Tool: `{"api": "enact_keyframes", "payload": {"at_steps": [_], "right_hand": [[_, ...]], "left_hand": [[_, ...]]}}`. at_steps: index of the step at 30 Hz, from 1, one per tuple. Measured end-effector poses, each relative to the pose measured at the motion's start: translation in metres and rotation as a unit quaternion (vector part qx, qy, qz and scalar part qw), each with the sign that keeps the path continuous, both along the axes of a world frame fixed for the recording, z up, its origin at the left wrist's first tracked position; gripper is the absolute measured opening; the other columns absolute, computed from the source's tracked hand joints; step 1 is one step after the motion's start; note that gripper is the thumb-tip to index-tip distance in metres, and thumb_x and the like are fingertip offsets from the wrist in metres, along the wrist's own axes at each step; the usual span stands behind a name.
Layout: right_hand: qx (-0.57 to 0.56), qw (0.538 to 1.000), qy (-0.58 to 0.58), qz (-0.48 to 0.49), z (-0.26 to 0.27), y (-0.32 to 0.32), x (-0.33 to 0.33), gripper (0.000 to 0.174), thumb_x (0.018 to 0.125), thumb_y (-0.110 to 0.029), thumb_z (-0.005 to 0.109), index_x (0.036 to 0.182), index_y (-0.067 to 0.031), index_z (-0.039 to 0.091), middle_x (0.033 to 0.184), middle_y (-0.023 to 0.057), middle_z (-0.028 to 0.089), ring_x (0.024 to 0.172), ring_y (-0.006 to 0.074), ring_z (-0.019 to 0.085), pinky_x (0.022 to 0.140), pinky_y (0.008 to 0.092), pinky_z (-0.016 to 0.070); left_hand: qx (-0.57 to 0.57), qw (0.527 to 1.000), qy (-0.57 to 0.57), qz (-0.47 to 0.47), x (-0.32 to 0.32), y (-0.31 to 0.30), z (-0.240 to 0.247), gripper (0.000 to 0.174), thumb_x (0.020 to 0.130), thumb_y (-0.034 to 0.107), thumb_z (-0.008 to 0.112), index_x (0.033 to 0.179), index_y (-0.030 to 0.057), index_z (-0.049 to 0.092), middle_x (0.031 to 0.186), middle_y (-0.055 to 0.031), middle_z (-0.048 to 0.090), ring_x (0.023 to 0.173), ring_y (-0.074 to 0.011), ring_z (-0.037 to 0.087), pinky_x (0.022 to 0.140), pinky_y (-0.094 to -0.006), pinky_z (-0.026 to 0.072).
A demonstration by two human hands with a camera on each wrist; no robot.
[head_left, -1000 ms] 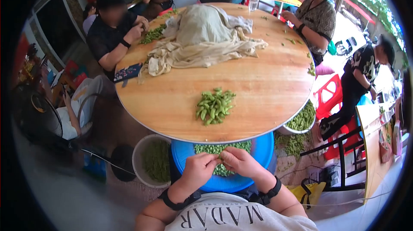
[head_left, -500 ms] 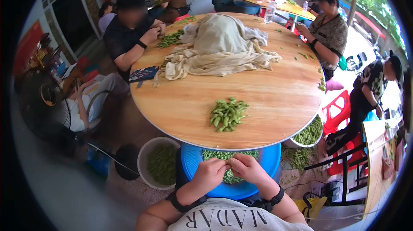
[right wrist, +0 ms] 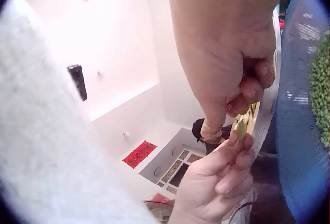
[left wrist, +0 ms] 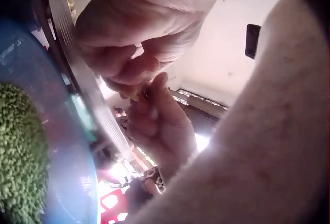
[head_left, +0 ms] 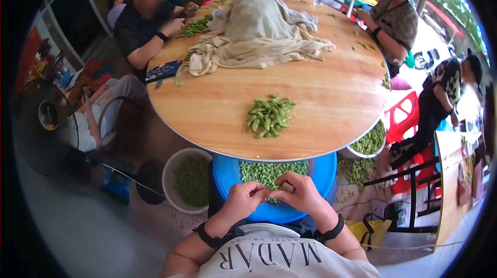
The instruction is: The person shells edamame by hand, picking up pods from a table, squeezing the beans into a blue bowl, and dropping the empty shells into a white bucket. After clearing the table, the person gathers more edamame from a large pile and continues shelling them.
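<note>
Both hands meet fingertip to fingertip above a blue basin (head_left: 223, 179) holding shelled green soybeans (head_left: 261, 171). The left hand (head_left: 239, 200) pinches a small green soybean pod (right wrist: 242, 127), its tip showing beyond the finger and thumb in the right wrist view. Against the left fingertips sits the right hand (head_left: 303, 194), fingers curled and thumb at the pod; a gap shows between its thumb and forefinger in the head view. The hands partly hide the pod in the left wrist view. A pile of whole soybean pods (head_left: 269, 116) lies on the round table (head_left: 207, 123) just ahead.
A heap under beige cloth (head_left: 259, 24) covers the table's far middle, with a dark patterned pouch (head_left: 163, 71) beside it. Pod-filled buckets stand left (head_left: 189, 179) and right (head_left: 368, 141). Other people sit around; a black fan (head_left: 49, 117) stands at left.
The head view has shifted, moving the whole scene. The hands stay together over the basin. The right thumb and forefinger now show a wider gap than before.
</note>
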State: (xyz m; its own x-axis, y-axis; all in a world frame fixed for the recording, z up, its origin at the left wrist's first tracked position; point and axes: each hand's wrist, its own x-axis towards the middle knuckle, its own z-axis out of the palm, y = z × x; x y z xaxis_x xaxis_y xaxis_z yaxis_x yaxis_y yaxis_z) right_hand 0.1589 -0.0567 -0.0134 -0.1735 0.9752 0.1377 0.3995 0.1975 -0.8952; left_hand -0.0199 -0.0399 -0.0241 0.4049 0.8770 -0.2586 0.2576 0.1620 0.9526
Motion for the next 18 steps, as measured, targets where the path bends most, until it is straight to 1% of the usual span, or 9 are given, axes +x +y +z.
{"api": "enact_keyframes", "payload": {"at_steps": [2, 3, 6, 9, 12, 15, 17, 18], "right_hand": [[0.024, 0.998, 0.04, 0.032, 0.0, 0.0, -0.005, 0.023, 0.074, -0.02, 0.072, 0.077, -0.0009, 0.058, 0.064, 0.0097, 0.054, 0.058, 0.0152, 0.052, 0.053, 0.027, 0.0416], [0.04, 0.996, 0.058, 0.048, -0.001, -0.001, -0.005, 0.023, 0.074, -0.019, 0.072, 0.079, -0.0009, 0.059, 0.066, 0.0091, 0.055, 0.06, 0.0145, 0.053, 0.055, 0.0264, 0.0421], [-0.107, 0.98, 0.16, 0.057, -0.009, -0.003, 0.0, 0.022, 0.075, -0.018, 0.071, 0.083, -0.0018, 0.059, 0.072, 0.0051, 0.058, 0.066, 0.0111, 0.053, 0.059, 0.0249, 0.0424], [-0.161, 0.959, 0.22, 0.071, -0.008, -0.001, 0.002, 0.019, 0.076, -0.016, 0.07, 0.084, -0.0024, 0.059, 0.073, 0.0023, 0.059, 0.067, 0.0093, 0.053, 0.059, 0.0241, 0.0427], [-0.209, 0.945, 0.235, 0.087, -0.01, 0.002, 0.003, 0.016, 0.079, -0.015, 0.067, 0.084, -0.0021, 0.059, 0.073, 0.0011, 0.058, 0.068, 0.0091, 0.052, 0.06, 0.0238, 0.0433], [-0.293, 0.923, 0.236, 0.08, -0.019, 0.006, 0.002, 0.014, 0.079, -0.014, 0.065, 0.083, -0.0017, 0.059, 0.073, 0.004, 0.058, 0.067, 0.0098, 0.053, 0.06, 0.0247, 0.044], [-0.218, 0.962, 0.125, 0.105, -0.023, 0.008, 0.005, 0.013, 0.076, -0.013, 0.065, 0.082, -0.0024, 0.06, 0.074, 0.0068, 0.059, 0.065, 0.0135, 0.055, 0.058, 0.0276, 0.0448], [-0.179, 0.974, 0.068, 0.118, -0.025, 0.01, 0.008, 0.013, 0.075, -0.013, 0.065, 0.082, -0.0027, 0.061, 0.074, 0.0082, 0.059, 0.065, 0.0153, 0.055, 0.058, 0.029, 0.0452]], "left_hand": [[0.048, 0.998, 0.022, -0.015, 0.001, -0.005, 0.003, 0.012, 0.086, 0.009, 0.055, 0.08, 0.0012, 0.061, 0.062, -0.0017, 0.057, 0.046, -0.0038, 0.045, 0.04, -0.0187, 0.0346], [0.032, 0.999, 0.017, -0.018, 0.001, -0.005, 0.003, 0.012, 0.086, 0.008, 0.054, 0.079, 0.0004, 0.06, 0.063, -0.0025, 0.056, 0.045, -0.0039, 0.044, 0.04, -0.0184, 0.0335], [-0.107, 0.991, -0.069, -0.035, -0.001, -0.005, 0.007, 0.012, 0.087, 0.007, 0.053, 0.079, -0.0005, 0.058, 0.065, -0.0032, 0.056, 0.046, -0.004, 0.044, 0.04, -0.018, 0.0323], [-0.121, 0.985, -0.119, -0.038, 0.0, -0.006, 0.011, 0.012, 0.087, 0.007, 0.052, 0.079, -0.0012, 0.057, 0.066, -0.0037, 0.056, 0.046, -0.004, 0.044, 0.04, -0.0179, 0.0315], [-0.13, 0.983, -0.116, -0.06, -0.003, -0.003, 0.006, 0.012, 0.087, 0.007, 0.052, 0.079, -0.0012, 0.057, 0.067, -0.0031, 0.056, 0.048, -0.0041, 0.045, 0.041, -0.0177, 0.0331], [-0.115, 0.989, -0.087, -0.031, -0.009, -0.004, -0.003, 0.012, 0.086, 0.007, 0.055, 0.08, -0.0025, 0.058, 0.066, -0.0037, 0.057, 0.046, -0.0045, 0.046, 0.041, -0.0177, 0.0346], [-0.117, 0.991, -0.065, -0.017, -0.019, -0.001, -0.005, 0.011, 0.085, 0.008, 0.056, 0.083, -0.0027, 0.06, 0.065, -0.004, 0.058, 0.047, -0.0048, 0.047, 0.041, -0.0186, 0.0364], [-0.118, 0.992, -0.054, -0.009, -0.027, 0.002, -0.006, 0.012, 0.084, 0.008, 0.057, 0.084, -0.0028, 0.061, 0.065, -0.0041, 0.058, 0.047, -0.005, 0.047, 0.041, -0.019, 0.0373]]}}
